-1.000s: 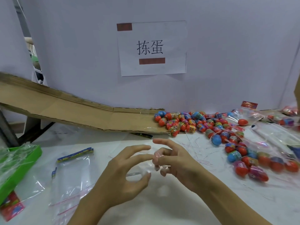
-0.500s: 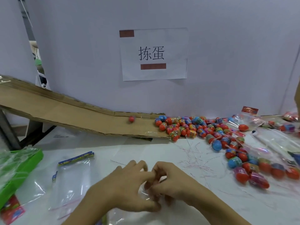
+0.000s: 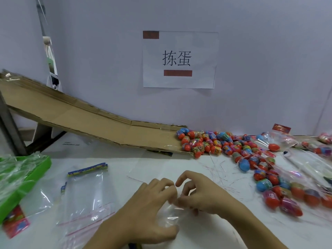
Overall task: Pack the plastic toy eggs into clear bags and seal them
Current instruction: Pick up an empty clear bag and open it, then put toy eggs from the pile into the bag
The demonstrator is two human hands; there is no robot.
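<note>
Head view: near centre on the worktop (image 3: pixel 111 157), the left hand (image 3: pixel 150 209) and right hand (image 3: pixel 199 196) both pinch a clear bag (image 3: pixel 170 215) at its top edge. It looks thin, limp and slippery, so best held by its mouth. The eggs (image 3: pixel 212 142) lie far right. The bag's outline is hard to make out.

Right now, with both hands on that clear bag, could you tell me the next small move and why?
Probably pull the clear bag mouth open: the left hand and right hand pinch its top edge, it looks empty, and loose toy eggs wait at the cardboard ramp foot.
</note>
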